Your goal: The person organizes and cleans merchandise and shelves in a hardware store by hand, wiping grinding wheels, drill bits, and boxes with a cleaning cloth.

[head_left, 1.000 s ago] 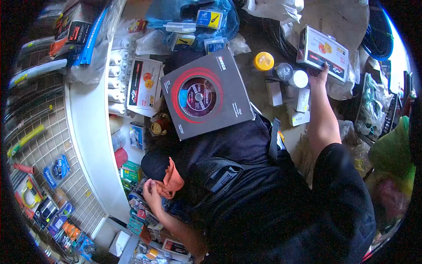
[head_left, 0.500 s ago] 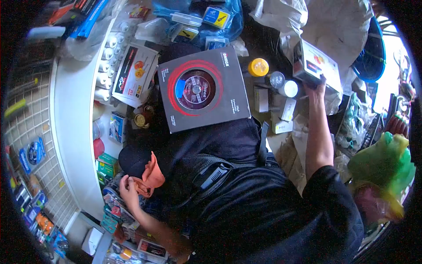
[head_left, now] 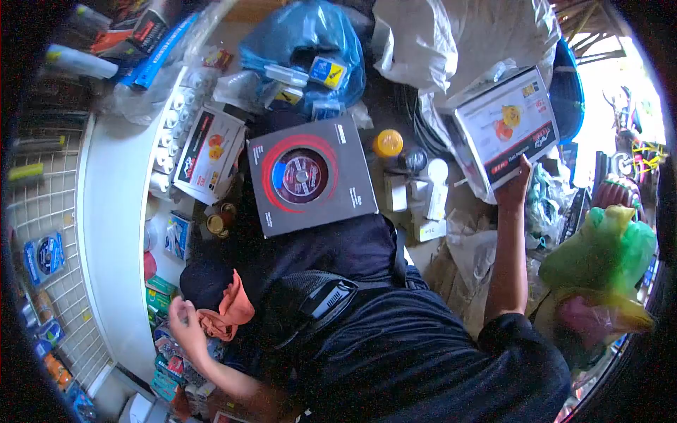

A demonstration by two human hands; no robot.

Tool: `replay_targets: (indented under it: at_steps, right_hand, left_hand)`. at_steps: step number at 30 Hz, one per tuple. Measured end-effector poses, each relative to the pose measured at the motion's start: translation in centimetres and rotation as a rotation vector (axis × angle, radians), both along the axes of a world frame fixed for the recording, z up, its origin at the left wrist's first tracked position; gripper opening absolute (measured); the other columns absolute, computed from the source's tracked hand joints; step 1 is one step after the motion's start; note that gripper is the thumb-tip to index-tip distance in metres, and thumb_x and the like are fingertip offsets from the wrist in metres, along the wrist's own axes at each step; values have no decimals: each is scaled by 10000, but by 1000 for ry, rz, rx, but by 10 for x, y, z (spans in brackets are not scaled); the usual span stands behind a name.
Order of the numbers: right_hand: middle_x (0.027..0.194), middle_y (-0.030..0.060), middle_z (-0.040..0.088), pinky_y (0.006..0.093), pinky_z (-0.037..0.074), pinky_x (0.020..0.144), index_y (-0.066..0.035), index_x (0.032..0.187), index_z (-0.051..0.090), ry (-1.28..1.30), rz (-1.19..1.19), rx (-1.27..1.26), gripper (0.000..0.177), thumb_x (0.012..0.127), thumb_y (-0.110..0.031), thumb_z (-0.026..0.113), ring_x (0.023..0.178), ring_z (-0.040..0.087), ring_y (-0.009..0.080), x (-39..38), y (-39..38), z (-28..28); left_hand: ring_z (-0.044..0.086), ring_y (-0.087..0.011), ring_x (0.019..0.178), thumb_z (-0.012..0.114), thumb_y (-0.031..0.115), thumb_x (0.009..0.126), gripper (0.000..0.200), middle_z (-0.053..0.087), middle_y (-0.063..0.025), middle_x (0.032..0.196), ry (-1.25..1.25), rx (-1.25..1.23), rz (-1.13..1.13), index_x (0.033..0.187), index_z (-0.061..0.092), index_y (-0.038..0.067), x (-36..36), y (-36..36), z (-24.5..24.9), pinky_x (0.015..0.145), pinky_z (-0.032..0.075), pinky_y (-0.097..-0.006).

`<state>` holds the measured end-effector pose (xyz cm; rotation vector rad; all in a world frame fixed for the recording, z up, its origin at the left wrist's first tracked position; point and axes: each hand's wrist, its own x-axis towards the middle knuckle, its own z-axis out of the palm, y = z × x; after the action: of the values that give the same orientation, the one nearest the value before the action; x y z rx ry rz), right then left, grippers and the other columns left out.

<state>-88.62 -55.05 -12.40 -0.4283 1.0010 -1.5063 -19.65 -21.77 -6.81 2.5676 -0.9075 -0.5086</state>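
Observation:
At the right, my right hand (head_left: 512,185) grips a white cardboard box (head_left: 505,121) by its lower edge. Its printed face, with orange and yellow pictures and a dark label band, is turned up; most of my fingers are hidden. On the left, my left hand (head_left: 186,326) is loosely curled with fingers apart and nothing visible in it. Close beside it are an orange cloth (head_left: 235,307) and a dark cap-like item (head_left: 206,280). A dark grey disc box (head_left: 352,173) with a red ring and a round window rests at my lap.
A similar white box (head_left: 211,158) leans by the white shelf edge (head_left: 113,211). A yellow-lidded jar (head_left: 388,143) and small white boxes (head_left: 431,230) stand in the middle. A blue plastic bag (head_left: 303,35) lies beyond; a green bag (head_left: 599,247) bulges at right.
My right hand has tilted the white box so its printed face shows more fully, lowering it slightly. My left hand has shifted a little away from the orange cloth. The view has moved too.

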Motion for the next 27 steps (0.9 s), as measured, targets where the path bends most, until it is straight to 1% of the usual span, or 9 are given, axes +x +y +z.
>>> replay_targets:
  at_steps: [1,3,7,11,16,21,23,26,27]
  right_hand:
    - [885,11,676,357,565,772,-109,1070,657,101,-105,94,269,947,-347,636,790,661,183,30,-7,28]
    - [773,-12,580,331,540,711,-117,1056,640,-70,395,-67,239,946,-328,618,711,594,159,9,-10,39]
    - [816,2,596,338,539,742,-90,1104,626,185,379,-21,277,893,-269,636,753,604,163,60,-17,87]
    - [860,15,612,345,538,774,-63,1151,612,350,544,-39,348,839,-211,654,796,613,167,127,-31,132]
    - [914,31,632,354,537,814,-29,1211,594,381,951,-60,459,773,-138,677,849,625,173,271,-29,138]
    - [1068,73,684,362,527,910,-3,1304,577,400,1743,-296,606,730,-107,738,980,652,187,466,14,181]
    - [1082,113,706,346,537,895,33,1274,596,517,1979,-600,572,833,-282,779,969,682,196,533,25,188]
    - [1268,182,645,369,547,876,-15,1491,413,628,2253,-365,748,962,-486,653,996,685,222,616,24,194]
    - [1328,202,614,373,551,872,-40,1554,337,415,2310,-322,798,991,-543,596,1008,685,234,636,30,207]
  left_hand:
    - [659,-243,1035,635,164,1001,334,687,-173,1187,-23,-78,5,1279,618,-19,-13,-20,21,938,508,-375]
    - [649,-237,1097,636,139,997,322,682,-155,1219,93,-307,31,1274,621,-25,-40,-56,55,977,499,-370]
    - [597,-224,1240,684,139,949,380,659,-123,1277,625,-647,-239,1289,616,-18,-87,-114,135,1079,447,-379]
    - [533,-243,1313,740,416,921,667,601,-145,1354,641,-745,-542,1397,528,0,-84,-145,167,1117,401,-415]
    - [541,-235,1280,765,585,853,989,566,-126,1408,1023,-755,-330,1548,345,21,-56,-132,140,1102,404,-378]
    - [565,-237,1251,772,430,882,758,624,-138,1341,977,-985,39,1447,498,6,-54,-45,77,1089,417,-395]
    - [615,-213,1194,747,328,908,552,660,-124,1290,1038,-1260,247,1320,604,-9,-54,-15,61,1032,461,-370]
    - [650,-231,1139,677,330,953,501,660,-111,1254,1085,-1501,643,1345,578,33,-50,12,58,989,524,-386]
    - [654,-245,1134,658,333,963,495,660,-105,1247,1102,-1614,704,1353,567,42,-48,18,71,988,534,-391]
